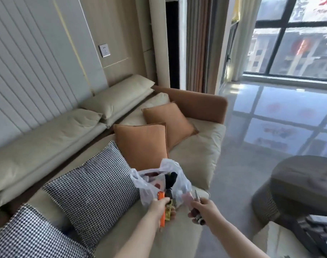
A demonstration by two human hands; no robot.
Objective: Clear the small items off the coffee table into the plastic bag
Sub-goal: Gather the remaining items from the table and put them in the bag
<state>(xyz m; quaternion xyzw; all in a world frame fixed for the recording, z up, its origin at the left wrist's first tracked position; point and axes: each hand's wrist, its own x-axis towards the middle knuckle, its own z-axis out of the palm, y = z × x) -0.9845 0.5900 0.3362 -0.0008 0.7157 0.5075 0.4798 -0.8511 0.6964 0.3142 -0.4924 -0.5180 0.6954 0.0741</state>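
Along the left runs a beige sofa (47, 146) carrying two black-and-white houndstooth cushions (95, 187), then two orange cushions (144, 144) further along the seat.

On the seat cushion just past the nearer orange cushion sits the plastic bag (149, 185), thin and translucent white, its mouth open upward and its handles standing up. Dark and reddish things show inside it, too blurred to name.

The left hand (161, 206) is held at the bag's near edge, its fingers curled round a small bundle: an orange tool (161, 211) and, just beside it, a yellowish item with a black tip (169, 203). The orange tool's long axis runs nearly straight up and down the picture, its upper end pointing toward the bag and its lower end sticking out below the hand. The yellowish item lies alongside it, black tip toward the bag.

The right hand (203, 211) is near the bag's right side, fingers wrapped on a slim metal object (197, 199) whose grey tip points up toward the bag, while a dark end pokes out beneath the hand. What it is cannot be told.

To the right, on the glossy floor (270, 116), stands a round grey desk (298, 181), partly in view, with a dark striped object (315, 231) lower right.
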